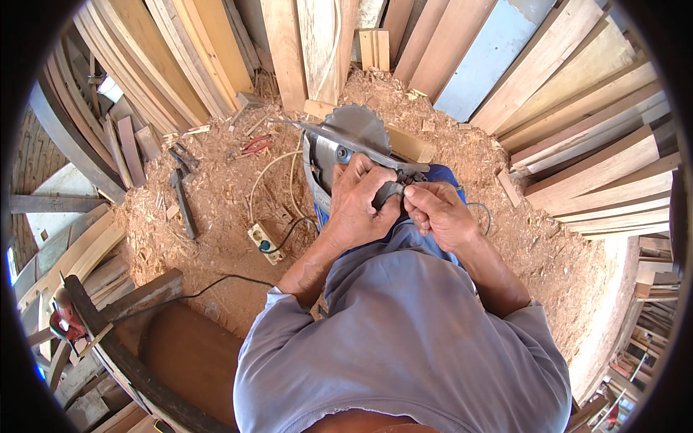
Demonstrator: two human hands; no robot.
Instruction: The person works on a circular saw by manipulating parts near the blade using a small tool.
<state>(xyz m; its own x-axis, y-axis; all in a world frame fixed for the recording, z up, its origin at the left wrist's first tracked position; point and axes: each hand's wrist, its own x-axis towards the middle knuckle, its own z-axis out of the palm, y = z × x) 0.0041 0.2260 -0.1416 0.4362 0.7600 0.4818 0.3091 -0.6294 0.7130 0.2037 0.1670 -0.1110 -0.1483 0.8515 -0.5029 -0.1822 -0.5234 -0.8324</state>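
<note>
In the head view, the circular saw sits close before you, its blade on the far side, presumably for safer handling. Your left hand curls around a dark piece at the saw, likely steadying it; your right hand seems to pinch its end narrowly, for finer control. A power strip lies nearby on shavings, perhaps for cord reach.

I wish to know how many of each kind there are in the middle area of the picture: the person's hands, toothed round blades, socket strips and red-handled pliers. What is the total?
Left hand and right hand: 2
Toothed round blade: 1
Socket strip: 1
Red-handled pliers: 1
Total: 5
</note>
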